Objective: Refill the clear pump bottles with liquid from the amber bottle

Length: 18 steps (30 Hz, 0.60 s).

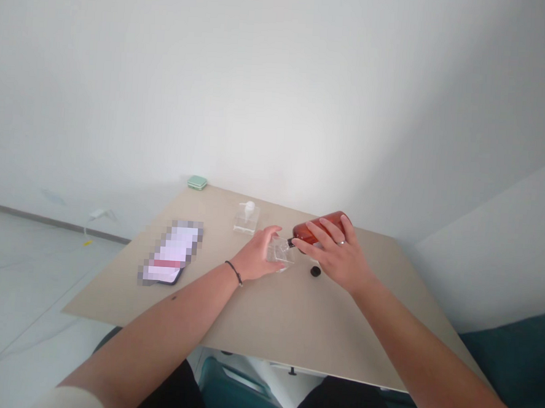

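Note:
My right hand [336,252] grips an amber brown bottle [320,226] tipped on its side, neck pointing left. The bottle's mouth meets the top of a small clear container [282,252] that my left hand [256,257] holds on the beige table [265,326]. A small black cap [315,270] lies on the table just below my right hand. Whether liquid is flowing I cannot make out.
A clear bottle with a white pump top [246,218] stands behind my left hand. A phone with a blurred screen [171,253] lies to the left. A small green case [197,182] sits at the table's far corner. A teal seat [517,354] is at right.

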Each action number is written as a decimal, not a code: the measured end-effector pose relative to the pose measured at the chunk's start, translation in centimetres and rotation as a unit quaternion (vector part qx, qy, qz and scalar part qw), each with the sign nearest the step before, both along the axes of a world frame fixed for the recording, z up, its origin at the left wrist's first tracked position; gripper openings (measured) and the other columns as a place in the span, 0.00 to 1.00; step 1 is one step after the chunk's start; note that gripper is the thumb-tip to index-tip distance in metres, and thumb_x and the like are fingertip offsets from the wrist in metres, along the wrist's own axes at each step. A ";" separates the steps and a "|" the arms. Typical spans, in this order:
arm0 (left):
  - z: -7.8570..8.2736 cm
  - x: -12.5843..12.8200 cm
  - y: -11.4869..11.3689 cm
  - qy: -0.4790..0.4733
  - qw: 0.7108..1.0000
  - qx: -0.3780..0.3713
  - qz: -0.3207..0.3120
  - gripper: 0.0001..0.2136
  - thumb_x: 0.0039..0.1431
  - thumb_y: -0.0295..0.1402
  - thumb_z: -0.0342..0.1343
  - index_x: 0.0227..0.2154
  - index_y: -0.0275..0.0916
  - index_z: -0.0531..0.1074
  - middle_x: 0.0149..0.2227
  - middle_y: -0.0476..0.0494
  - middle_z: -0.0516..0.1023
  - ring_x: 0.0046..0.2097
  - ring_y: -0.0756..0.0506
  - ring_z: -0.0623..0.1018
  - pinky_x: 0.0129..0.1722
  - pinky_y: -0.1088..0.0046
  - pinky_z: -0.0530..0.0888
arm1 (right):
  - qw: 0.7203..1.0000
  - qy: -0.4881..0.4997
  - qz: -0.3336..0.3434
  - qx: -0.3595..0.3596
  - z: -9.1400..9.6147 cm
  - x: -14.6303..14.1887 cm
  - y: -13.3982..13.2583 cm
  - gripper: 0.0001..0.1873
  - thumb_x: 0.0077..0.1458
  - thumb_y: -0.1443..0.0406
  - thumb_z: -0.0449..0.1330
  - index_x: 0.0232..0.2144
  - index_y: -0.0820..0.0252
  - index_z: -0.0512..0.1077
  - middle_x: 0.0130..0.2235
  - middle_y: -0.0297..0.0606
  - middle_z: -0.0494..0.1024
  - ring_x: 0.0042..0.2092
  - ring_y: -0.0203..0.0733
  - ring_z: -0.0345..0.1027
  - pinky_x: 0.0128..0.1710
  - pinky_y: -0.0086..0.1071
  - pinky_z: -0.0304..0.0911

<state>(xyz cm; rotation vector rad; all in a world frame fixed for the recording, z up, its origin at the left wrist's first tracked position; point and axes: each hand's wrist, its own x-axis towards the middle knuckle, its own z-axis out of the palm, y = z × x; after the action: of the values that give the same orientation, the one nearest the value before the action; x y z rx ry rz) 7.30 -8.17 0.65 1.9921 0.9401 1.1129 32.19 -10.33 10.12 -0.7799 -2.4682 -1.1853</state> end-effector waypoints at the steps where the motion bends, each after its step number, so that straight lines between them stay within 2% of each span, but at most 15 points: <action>1: 0.0 0.0 0.0 -0.002 1.000 -0.001 0.000 0.42 0.48 0.35 0.71 0.63 0.42 0.56 0.56 0.34 0.69 0.60 0.33 0.72 0.64 0.43 0.65 | 1.000 0.001 0.000 0.000 0.0 0.0 0.0 0.30 0.57 0.72 0.64 0.58 0.37 0.72 0.60 0.36 0.74 0.64 0.52 0.59 0.68 0.62 0.48; 18: 0.2 -0.1 -0.2 0.006 1.000 -0.013 -0.003 0.42 0.49 0.36 0.71 0.64 0.42 0.54 0.57 0.33 0.69 0.61 0.33 0.71 0.65 0.43 0.64 | 1.000 -0.005 -0.001 -0.007 0.0 0.0 0.1 0.35 0.57 0.72 0.64 0.61 0.34 0.68 0.60 0.35 0.74 0.65 0.52 0.59 0.69 0.63 0.46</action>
<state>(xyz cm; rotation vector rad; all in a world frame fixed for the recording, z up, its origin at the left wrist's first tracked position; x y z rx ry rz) 7.22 -8.39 0.88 1.9820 0.9504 1.0809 32.24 -10.21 10.16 -0.7827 -2.4869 -1.1762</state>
